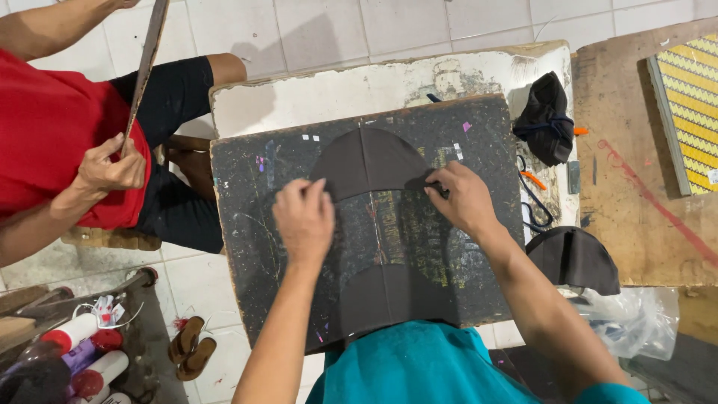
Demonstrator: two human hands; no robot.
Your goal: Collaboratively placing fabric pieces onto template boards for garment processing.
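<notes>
Two hands working a dark dome-shaped fabric piece on a scuffed black cutting board.

The dark fabric piece point(368, 164), a rounded panel with a centre seam, lies flat near the far middle of the black board point(247, 247). The left hand point(305, 217) presses just below the piece, fingers bunched together on the board. The right hand point(465, 198) pinches the piece's right edge, fingers closed on a small dark tool I cannot identify. Holding the cloth taut and flat should keep the edge true. The board is matte, scratched and flecked with paint; right of it lie more dark panels point(572, 258). Left of it, another person's hand point(112, 166) grips a long strip.
</notes>
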